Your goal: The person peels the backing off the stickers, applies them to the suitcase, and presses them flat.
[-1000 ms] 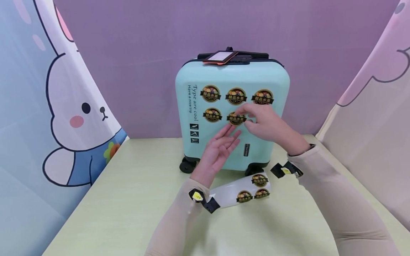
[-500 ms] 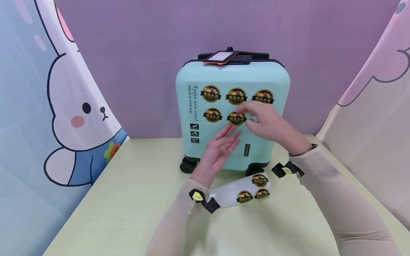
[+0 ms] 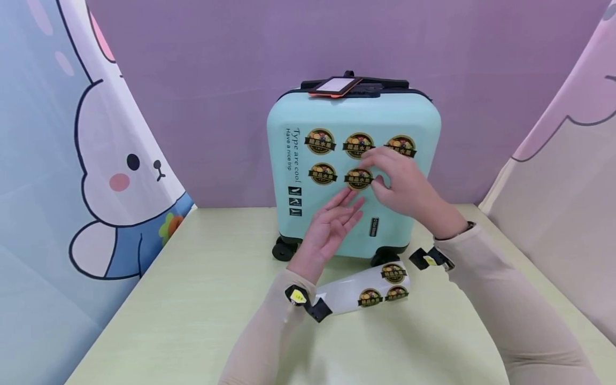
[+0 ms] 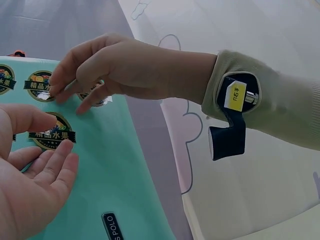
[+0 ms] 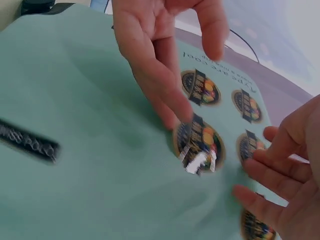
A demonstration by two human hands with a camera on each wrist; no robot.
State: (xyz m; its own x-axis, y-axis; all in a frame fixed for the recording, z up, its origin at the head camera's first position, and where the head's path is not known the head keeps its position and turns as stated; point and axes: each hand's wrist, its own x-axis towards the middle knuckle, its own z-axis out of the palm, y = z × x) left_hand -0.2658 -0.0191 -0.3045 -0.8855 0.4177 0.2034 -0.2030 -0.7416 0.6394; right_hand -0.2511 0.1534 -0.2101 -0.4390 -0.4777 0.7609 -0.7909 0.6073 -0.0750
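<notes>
A mint-green suitcase (image 3: 322, 219) stands upright on the table, with round black-and-gold fruit stickers on its front in two rows. My left hand (image 3: 326, 235) is palm up with extended fingers, their tips at the lower edge of the lower middle sticker (image 3: 359, 179). In the left wrist view, the left thumb overlaps this sticker (image 4: 52, 134). Just above and to its right is my right hand (image 3: 401, 182), fingers loosely bent with nothing between them. In the right wrist view, the right fingers (image 5: 272, 172) lie apart from that sticker (image 5: 200, 145), whose surface shows a bright glare.
A curled white sticker sheet (image 3: 348, 289) bearing three stickers lies before the suitcase, partly behind the left wrist. A luggage tag (image 3: 335, 85) rests by the top handle. Black wheels (image 3: 284, 249) sit beneath. Printed cloth (image 3: 144, 224) and a purple backdrop (image 3: 216, 107) enclose the table.
My right hand's fingers have lifted slightly from the lower middle sticker's upper edge. The left hand stays nearly in place, and the head view has shifted a little.
</notes>
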